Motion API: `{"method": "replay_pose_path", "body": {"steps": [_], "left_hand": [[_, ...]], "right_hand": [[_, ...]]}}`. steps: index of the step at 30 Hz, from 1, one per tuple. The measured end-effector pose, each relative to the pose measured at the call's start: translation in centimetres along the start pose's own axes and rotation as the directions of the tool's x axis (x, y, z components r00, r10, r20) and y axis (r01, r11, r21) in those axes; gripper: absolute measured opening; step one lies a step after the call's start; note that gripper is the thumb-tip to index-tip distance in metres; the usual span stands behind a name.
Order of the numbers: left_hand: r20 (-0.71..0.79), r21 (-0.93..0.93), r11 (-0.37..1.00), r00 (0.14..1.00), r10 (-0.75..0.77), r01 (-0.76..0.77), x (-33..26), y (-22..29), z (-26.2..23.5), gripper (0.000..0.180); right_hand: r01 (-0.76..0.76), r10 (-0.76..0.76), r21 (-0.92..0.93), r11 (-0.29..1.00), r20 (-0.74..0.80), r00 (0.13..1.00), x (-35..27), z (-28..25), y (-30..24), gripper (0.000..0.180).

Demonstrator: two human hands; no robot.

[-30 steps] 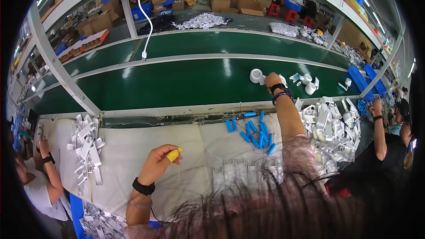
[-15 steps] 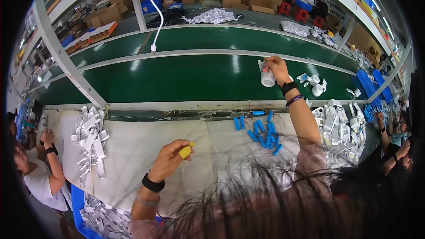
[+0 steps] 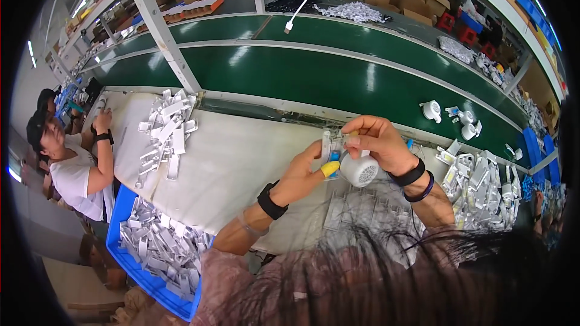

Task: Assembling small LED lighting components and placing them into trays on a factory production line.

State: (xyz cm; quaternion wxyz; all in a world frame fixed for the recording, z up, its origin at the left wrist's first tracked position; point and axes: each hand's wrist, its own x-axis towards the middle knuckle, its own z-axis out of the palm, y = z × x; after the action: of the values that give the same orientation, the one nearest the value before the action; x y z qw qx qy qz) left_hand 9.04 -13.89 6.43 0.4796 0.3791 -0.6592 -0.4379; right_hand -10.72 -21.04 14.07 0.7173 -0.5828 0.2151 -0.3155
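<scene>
Both hands meet over the bench around a white plastic device (image 3: pixel 359 169) with a round, perforated head. My left hand (image 3: pixel 296 178) comes from the left, its thumb in a yellow cover (image 3: pixel 330 168), and grips the narrow white body. A blue cylinder (image 3: pixel 334 157) shows at that body, beside the thumb. At the top, my right hand (image 3: pixel 383 145) pinches the same device, thumb and forefinger close together. What lies between those fingertips is too small to make out. Another round-headed white device (image 3: pixel 431 110) rests on the green conveyor belt (image 3: pixel 290 75).
White housings (image 3: pixel 477 187) are heaped at the right; white strip-shaped parts (image 3: pixel 172 130) lie at the left. A blue bin (image 3: pixel 142 271) of white parts stands lower left. Clear plastic parts (image 3: pixel 368 217) lie below my hands. A white cable (image 3: pixel 300 0) hangs overhead; a co-worker (image 3: pixel 75 157) works at left.
My right hand has let go of a white device, left on the belt, and come back over the bench. My left hand has moved right to join it on another device. The view has shifted.
</scene>
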Motion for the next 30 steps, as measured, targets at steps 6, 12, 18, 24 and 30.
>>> {"method": "replay_pose_path", "body": {"steps": [6,12,18,24,30], "left_hand": [[-0.002,-0.388,0.912,0.989,-0.147,0.135,-2.0,-1.2,0.3,0.032],[-0.059,-0.605,0.772,0.957,-0.285,0.193,-2.3,1.3,0.2,0.024],[0.107,-0.697,0.669,0.960,-0.259,0.258,-1.9,1.8,-0.2,0.029],[-0.071,-0.255,0.952,0.979,-0.192,0.169,-1.6,1.1,1.3,0.034],[0.007,-0.602,0.763,0.957,-0.290,0.236,-1.4,0.9,2.1,0.031]], "right_hand": [[-0.075,0.080,-0.050,0.996,0.104,0.991,-1.1,0.1,0.1,0.018],[-0.157,0.197,-0.268,0.951,0.132,0.971,-2.1,0.9,-0.1,0.025],[-0.067,0.150,-0.618,0.783,0.084,0.985,-3.3,1.9,0.4,0.017],[0.166,-0.450,-0.970,-0.177,0.230,0.863,-3.9,2.3,2.1,0.019],[0.321,-0.648,-0.946,0.051,0.213,0.732,-4.1,2.4,2.9,0.019]]}}
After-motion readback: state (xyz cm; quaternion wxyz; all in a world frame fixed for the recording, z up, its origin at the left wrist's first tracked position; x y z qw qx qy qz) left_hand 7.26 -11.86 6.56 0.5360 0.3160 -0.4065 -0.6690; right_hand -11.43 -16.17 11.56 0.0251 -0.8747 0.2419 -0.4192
